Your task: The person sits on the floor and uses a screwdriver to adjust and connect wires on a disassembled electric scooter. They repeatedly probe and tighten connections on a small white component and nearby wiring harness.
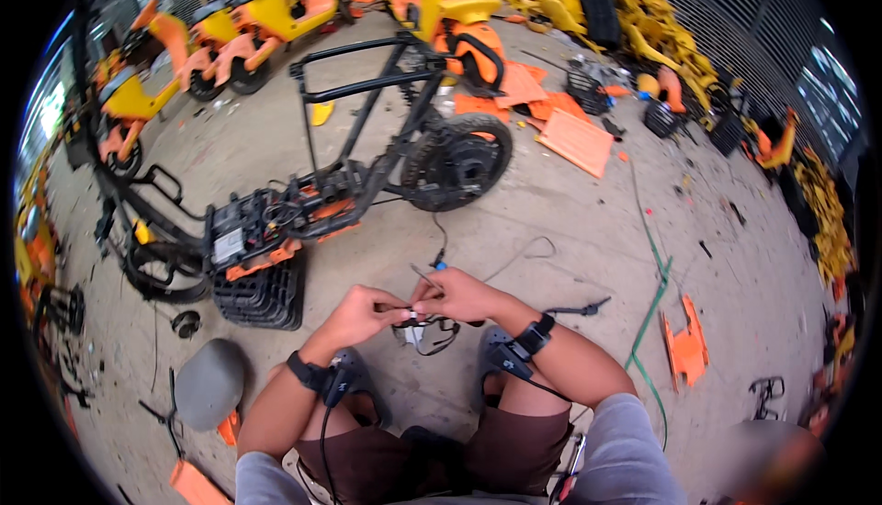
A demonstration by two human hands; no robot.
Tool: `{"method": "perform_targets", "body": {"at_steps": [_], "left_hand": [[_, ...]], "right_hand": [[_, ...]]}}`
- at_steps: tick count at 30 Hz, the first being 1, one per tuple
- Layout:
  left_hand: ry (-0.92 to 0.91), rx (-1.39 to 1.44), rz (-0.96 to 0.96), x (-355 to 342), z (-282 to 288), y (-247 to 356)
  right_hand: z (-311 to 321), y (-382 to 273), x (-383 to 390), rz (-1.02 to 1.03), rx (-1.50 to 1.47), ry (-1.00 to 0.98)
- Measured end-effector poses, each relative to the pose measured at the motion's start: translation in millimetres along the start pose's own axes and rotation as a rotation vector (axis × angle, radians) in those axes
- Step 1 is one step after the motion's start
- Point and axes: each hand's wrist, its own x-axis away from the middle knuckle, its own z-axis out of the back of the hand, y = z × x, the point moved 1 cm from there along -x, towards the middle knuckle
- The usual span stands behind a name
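My left hand and my right hand meet in front of my knees, fingertips pinched together. Between them they grip a black wiring harness. Its loops hang below the fingers, and a white tag-like piece dangles there. From my right hand's fingers a thin rod sticks out up and left; its kind is unclear. Just beyond that hand is a small blue piece, close to a black cable on the floor. The exact spot where the fingers pinch is partly hidden.
A stripped black scooter frame with its rear wheel stands ahead, propped on a black crate. A grey seat lies left. A green strap and orange panels lie right. Yellow parts pile behind.
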Motion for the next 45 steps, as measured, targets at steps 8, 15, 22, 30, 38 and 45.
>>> {"method": "perform_targets", "body": {"at_steps": [8, 15, 22, 30, 38, 45], "left_hand": [[-0.005, 0.021, 0.037, 2.8, -0.7, -13.1], [0.078, -0.025, 0.034, 2.4, 1.5, -8.9], [0.167, 0.147, 0.016, -3.1, 14.5, -12.9], [0.248, 0.266, 0.03, -6.3, 13.6, -20.1], [0.293, 0.212, 0.001, -13.5, 6.0, -20.0], [0.126, 0.134, 0.089, -7.5, 5.0, -13.6]], "right_hand": [[-9.5, -15.0, -0.6, 0.025, 0.076, 0.004], [-11.9, -13.7, -6.3, 0.037, 0.063, 0.034], [-9.6, -19.3, -6.0, 0.023, 0.051, 0.095], [-3.9, -8.3, -9.9, 0.085, -0.119, 0.193], [1.2, -28.8, 2.2, -0.018, 0.001, 0.307], [2.6, -18.1, 1.8, -0.043, 0.041, 0.274]]}}
